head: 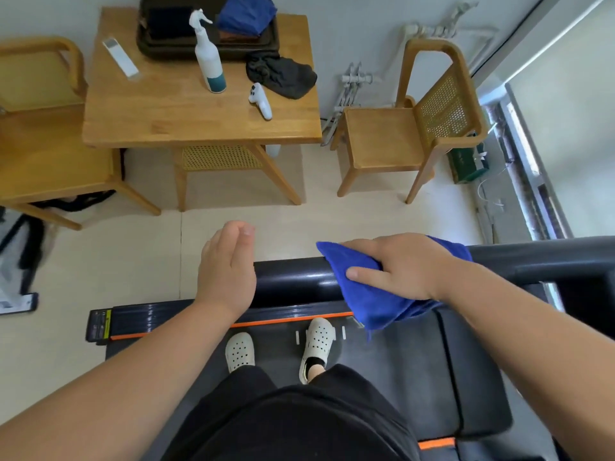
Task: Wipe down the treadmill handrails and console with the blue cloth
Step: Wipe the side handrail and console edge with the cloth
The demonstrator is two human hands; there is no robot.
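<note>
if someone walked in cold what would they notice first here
The bright blue cloth, gripped by the right hand over the black handrail at centre right. Beside it the left hand is held open by the rail's left end. Beyond, a white spray bottle stands on the wooden table.

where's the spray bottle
In the head view, the spray bottle stands on the wooden table beside the dark tray, left of the black cloth.

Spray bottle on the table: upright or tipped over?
Upright: the spray bottle stands on its base on the table, nozzle on top.
</note>
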